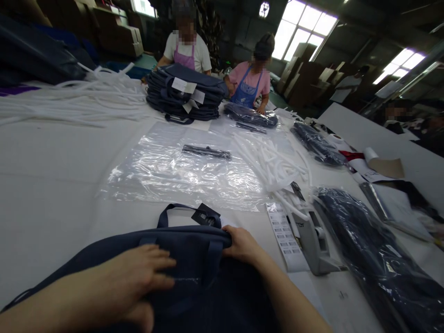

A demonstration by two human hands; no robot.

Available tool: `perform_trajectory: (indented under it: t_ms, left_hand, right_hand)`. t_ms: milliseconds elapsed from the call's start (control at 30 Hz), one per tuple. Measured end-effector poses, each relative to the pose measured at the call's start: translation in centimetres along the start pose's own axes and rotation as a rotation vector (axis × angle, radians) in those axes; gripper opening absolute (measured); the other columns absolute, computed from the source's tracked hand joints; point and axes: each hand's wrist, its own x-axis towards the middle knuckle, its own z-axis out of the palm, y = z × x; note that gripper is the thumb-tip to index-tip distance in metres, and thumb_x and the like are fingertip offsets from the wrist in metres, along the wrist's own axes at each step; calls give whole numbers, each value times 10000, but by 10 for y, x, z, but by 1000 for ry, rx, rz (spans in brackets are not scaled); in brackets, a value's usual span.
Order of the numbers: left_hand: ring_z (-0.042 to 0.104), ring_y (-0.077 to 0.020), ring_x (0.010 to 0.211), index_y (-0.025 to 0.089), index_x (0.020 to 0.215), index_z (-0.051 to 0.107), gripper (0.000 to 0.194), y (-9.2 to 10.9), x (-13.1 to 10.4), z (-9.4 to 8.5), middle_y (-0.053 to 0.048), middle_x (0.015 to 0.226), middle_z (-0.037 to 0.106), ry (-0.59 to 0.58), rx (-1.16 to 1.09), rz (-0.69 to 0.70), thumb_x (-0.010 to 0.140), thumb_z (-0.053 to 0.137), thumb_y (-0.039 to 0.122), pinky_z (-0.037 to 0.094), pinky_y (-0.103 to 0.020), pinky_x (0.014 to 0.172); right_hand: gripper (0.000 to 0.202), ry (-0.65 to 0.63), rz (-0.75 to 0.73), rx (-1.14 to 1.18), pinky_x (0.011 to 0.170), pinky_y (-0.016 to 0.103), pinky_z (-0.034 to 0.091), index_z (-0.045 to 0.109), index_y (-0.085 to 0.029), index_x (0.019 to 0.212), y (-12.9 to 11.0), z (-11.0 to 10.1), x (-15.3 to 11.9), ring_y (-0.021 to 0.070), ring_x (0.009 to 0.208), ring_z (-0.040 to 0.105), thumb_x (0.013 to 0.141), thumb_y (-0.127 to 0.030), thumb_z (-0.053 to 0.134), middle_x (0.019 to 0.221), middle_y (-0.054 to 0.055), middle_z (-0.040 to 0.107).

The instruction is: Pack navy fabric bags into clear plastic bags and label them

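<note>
A dark navy bag (194,259) lies across the near edge of the table, its strap handle (168,215) looped on the far side beside a black tag (205,215). My left hand (138,277) is over the bag's upper face, fingers apart, slightly blurred; it holds nothing. At the bag's far right corner, my right hand (239,244) pinches the edge between thumb and fingers. Beyond the bag, clear plastic bags (163,171) lie flat with a dark strip (207,151) on them.
To the right are a label sheet (283,236), a grey tape dispenser (314,243) and a plastic-wrapped bag (381,259). White tubes (277,162) lie mid-table, with more (104,95) at far left. Two people stand behind a stack of navy bags (183,95) and a wrapped one (251,115).
</note>
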Motion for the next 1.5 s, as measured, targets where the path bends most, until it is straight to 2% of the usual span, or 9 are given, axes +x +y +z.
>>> perform_trajectory:
  t_ms: [133,367,600,767,967,1167,1267,1400,1500]
  left_hand:
    - [546,-276,1147,248,1301,535,673,-7,50,-16,-69,1256,593,89,-24,-143,708,737,494,423,-363,991]
    - [649,-188,821,321,909,722,292,6,45,-35,41,862,694,-455,-364,-20,626,795,328,479,-216,703]
    - [600,-279,1059,327,1270,569,712,-32,64,-28,-13,1166,648,-643,-556,-175,602,783,449,460,-319,942]
    - [586,-309,1122,276,1266,583,678,-79,92,-4,-63,1206,644,-883,-753,-324,629,757,428,470,-355,946]
    - [646,-270,954,206,972,709,376,-95,96,1,-58,999,709,-679,-614,-302,761,613,502,487,-312,836]
    - [605,-288,963,185,1103,630,578,-64,109,16,-101,1070,652,-193,-195,-331,650,687,541,461,-354,825]
    - [608,-305,962,170,1068,637,643,-47,120,21,-116,1061,656,-293,-211,-338,561,755,547,462,-349,797]
    - [632,-256,792,206,818,642,356,-33,114,15,-30,819,673,-310,-219,-287,594,770,451,409,-279,620]
    - [620,-215,800,218,767,608,285,-21,97,7,16,824,661,-245,-227,-249,614,782,384,386,-262,640]
  right_hand:
    - [298,-27,-79,-57,633,249,382,629,-223,974,-21,-13,-20,177,751,594,684,-280,662,829,7,663]
    - [200,-286,-455,-53,743,246,454,682,-200,865,-39,-37,-74,168,813,606,692,-294,718,880,16,644]
    - [1022,-733,-314,352,1043,303,380,315,-302,1441,-19,-35,-10,230,1221,517,568,-354,843,1378,20,504]
    - [626,-1068,-131,471,851,247,496,625,-235,1134,15,-16,32,200,991,629,540,-267,821,1036,-41,675]
    - [539,-749,174,730,743,295,520,581,-240,1180,45,-9,28,163,787,636,650,-212,672,909,-25,674]
    - [380,-404,-124,191,997,397,418,601,-241,1240,34,-9,17,244,1091,593,878,-317,511,1204,60,645]
    - [360,-392,-196,187,958,364,456,614,-220,1217,41,-18,23,221,1037,615,898,-339,498,1148,67,664]
    - [472,-22,-403,76,1075,438,344,467,-244,1357,56,-36,37,230,1286,419,889,-275,517,1401,109,460]
    - [643,-78,-622,-86,1129,514,214,426,-265,1389,56,-34,53,289,1405,225,792,-288,665,1527,121,270]
